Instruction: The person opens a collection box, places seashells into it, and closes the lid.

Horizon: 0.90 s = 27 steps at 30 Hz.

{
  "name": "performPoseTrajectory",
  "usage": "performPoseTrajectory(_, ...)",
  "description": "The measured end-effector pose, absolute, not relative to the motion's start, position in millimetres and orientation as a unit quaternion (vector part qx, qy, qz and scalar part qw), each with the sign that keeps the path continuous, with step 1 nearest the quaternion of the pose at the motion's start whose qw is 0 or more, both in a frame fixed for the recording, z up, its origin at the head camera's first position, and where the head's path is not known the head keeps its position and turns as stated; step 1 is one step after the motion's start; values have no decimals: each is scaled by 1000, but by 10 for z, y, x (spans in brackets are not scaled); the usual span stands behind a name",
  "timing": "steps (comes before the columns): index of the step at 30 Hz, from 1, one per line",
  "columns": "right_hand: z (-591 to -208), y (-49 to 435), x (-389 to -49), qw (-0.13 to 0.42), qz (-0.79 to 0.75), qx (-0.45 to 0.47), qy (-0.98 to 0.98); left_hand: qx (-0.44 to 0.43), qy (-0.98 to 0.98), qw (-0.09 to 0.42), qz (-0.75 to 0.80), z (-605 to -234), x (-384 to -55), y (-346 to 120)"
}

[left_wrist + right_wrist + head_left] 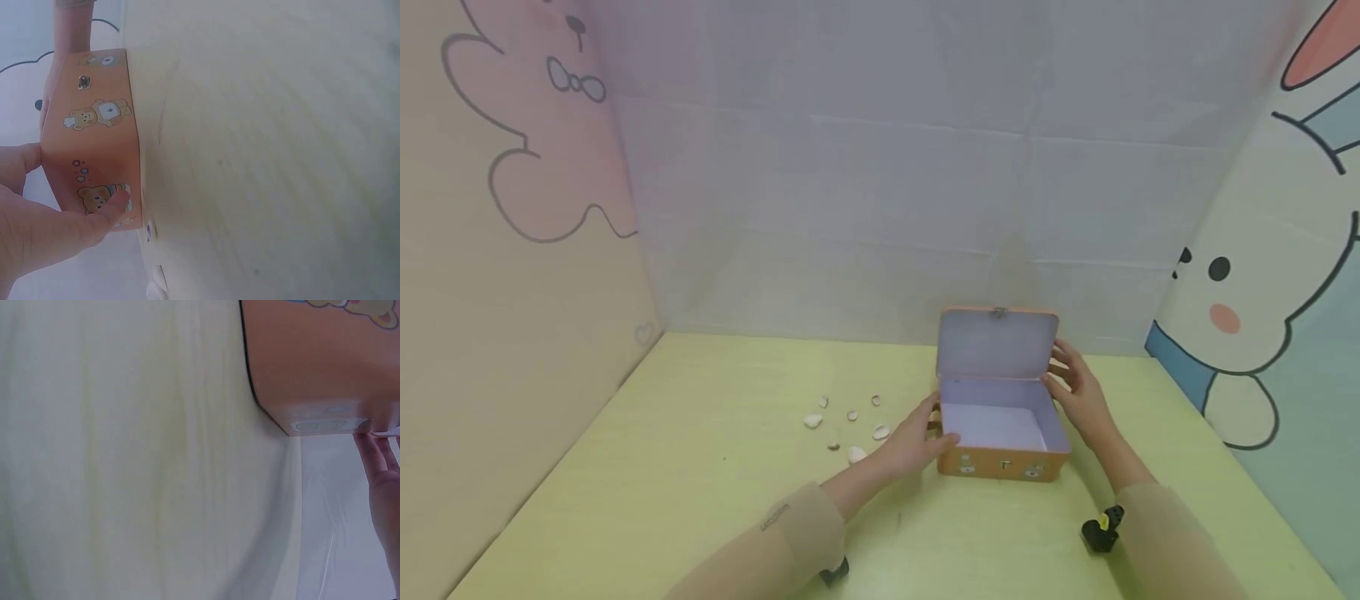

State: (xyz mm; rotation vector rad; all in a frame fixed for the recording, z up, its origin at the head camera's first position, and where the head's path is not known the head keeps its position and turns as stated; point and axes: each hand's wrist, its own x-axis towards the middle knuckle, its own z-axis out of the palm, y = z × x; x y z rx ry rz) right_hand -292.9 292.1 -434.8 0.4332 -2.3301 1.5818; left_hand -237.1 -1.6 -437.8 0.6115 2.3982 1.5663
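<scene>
An orange tin box [1000, 465] shaped like a small suitcase rests on the table with its lid [997, 346] raised, showing a pale inside. My left hand [906, 446] holds the box's left side, thumb over the rim near the front corner. Printed bears and a metal catch show on the box [97, 134] in the left wrist view, where a finger lies along the side wall. At the right edge of the lid is my right hand [1082, 400], its fingers reaching behind it and its thumb near the hinge. In the right wrist view, fingertips touch the box's [319, 362] rear corner.
Several small seashells [852, 415] lie scattered on the pale yellow table [722, 500], left of the box. Behind stands a plain light backdrop [820, 192]; printed cartoon panels flank both sides. A black wrist device [1101, 533] shows under my right sleeve.
</scene>
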Motion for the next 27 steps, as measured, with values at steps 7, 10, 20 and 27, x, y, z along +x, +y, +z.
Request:
performPoseTrajectory(7,-4320,2904,-2881,141,495,141,-846,206,819,108,525,-4334,-2292,-57)
performPoseTrajectory(10,-4315,2895,-2863,137,473,132,-860,205,821,108,522,-4329,-2269,-62)
performPoseTrajectory(20,-4323,2909,-2886,98,482,111,-864,201,824,111,519,-4359,-2251,-65)
performPoseTrajectory(27,-4331,2928,-2949,53,513,100,-851,199,821,111,523,-4369,-2249,-69)
